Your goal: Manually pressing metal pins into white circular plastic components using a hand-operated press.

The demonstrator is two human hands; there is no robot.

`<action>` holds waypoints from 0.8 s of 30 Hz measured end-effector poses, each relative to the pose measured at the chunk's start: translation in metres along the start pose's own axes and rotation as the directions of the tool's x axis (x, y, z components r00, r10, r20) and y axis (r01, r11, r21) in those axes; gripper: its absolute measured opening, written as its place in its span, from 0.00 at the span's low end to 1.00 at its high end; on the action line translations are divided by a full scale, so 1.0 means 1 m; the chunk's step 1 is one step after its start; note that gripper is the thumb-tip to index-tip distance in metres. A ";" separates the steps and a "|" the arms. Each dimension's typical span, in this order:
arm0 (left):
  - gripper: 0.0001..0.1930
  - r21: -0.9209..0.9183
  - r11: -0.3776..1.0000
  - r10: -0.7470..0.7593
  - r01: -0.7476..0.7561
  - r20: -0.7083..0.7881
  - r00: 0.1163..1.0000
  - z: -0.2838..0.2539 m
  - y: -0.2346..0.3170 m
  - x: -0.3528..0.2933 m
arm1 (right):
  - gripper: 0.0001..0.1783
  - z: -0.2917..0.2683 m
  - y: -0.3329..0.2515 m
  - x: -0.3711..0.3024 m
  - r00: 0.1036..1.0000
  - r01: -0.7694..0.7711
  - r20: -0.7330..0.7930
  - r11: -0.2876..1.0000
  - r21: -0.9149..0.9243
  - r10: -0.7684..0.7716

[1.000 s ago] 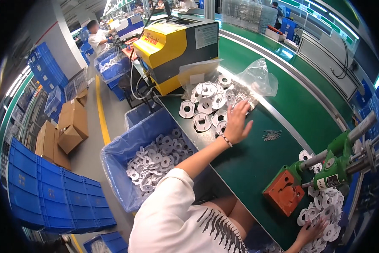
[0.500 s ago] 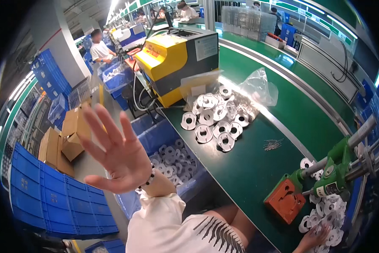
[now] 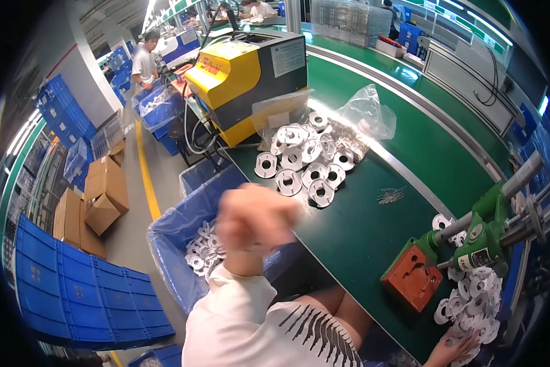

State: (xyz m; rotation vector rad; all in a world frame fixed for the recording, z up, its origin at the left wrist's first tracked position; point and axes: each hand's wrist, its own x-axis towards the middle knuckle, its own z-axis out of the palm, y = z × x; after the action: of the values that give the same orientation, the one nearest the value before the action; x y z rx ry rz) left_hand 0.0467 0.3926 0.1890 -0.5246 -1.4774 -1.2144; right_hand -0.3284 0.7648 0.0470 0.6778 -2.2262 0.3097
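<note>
My left hand (image 3: 255, 217), smeared by motion, is raised over the edge between a blue bin (image 3: 177, 235) and the green table (image 3: 354, 244); its fingers cannot be made out. Just beyond it lies a spread of white round plastic parts (image 3: 321, 192) with holes in their middles. At the lower right my right hand (image 3: 455, 350) rests against a heap of similar white parts (image 3: 473, 306), and its fingertips are partly hidden among them. A green hand press (image 3: 479, 244) with a reddish-brown fixture block (image 3: 412, 278) stands beside that heap.
Thin metal pins (image 3: 390, 196) lie mid-table. Behind the parts stand a yellow and grey machine (image 3: 244, 79) and a clear plastic bag (image 3: 369, 113). Blue crates (image 3: 85, 287) and cardboard boxes (image 3: 105, 192) are at left. A person (image 3: 144, 64) stands farther back.
My left hand has swung right and toward the table from over the bin's left side, where its fingers were spread. My right hand stays at the heap. The view has shifted slightly.
</note>
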 end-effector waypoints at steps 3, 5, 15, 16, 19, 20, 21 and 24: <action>0.13 0.011 0.700 -0.713 0.714 -0.054 0.699 0.029 -0.065 -0.043 | 0.36 0.011 0.013 -0.022 0.996 0.044 0.086 0.996 -0.081 -0.037; 0.12 -0.026 0.661 -0.750 0.750 -0.029 0.660 0.057 -0.113 -0.067 | 0.21 0.024 0.023 -0.033 0.983 -0.013 0.174 0.959 -0.282 0.064; 0.08 0.303 0.645 -0.710 0.701 -0.102 0.697 0.106 -0.176 -0.140 | 0.12 0.013 0.027 -0.038 0.991 0.058 -0.124 0.998 -0.017 -0.059; 0.08 0.307 0.643 -0.710 0.702 -0.104 0.696 0.105 -0.177 -0.143 | 0.17 0.007 0.020 -0.036 0.984 0.071 -0.163 0.997 0.014 -0.068; 0.09 0.279 0.615 -0.737 0.737 -0.130 0.664 0.105 -0.177 -0.142 | 0.23 -0.007 0.004 -0.029 0.970 0.118 -0.223 0.988 0.100 -0.094; 0.09 0.287 0.606 -0.745 0.741 -0.122 0.656 0.105 -0.177 -0.139 | 0.20 -0.010 0.001 -0.027 0.973 0.132 -0.207 0.984 0.116 -0.106; 0.09 0.293 0.608 -0.742 0.737 -0.120 0.660 0.104 -0.177 -0.137 | 0.17 -0.013 -0.002 -0.025 0.975 0.145 -0.189 0.981 0.131 -0.118; 0.09 0.301 0.611 -0.738 0.732 -0.117 0.664 0.103 -0.178 -0.138 | 0.12 -0.017 -0.002 -0.022 0.984 0.139 -0.127 0.986 0.095 -0.127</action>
State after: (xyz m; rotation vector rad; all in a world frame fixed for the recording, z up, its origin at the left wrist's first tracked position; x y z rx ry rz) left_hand -0.1074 0.4553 0.0053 0.3731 -1.9503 -1.5318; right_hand -0.3045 0.7781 0.0423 0.8378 -2.0507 0.3907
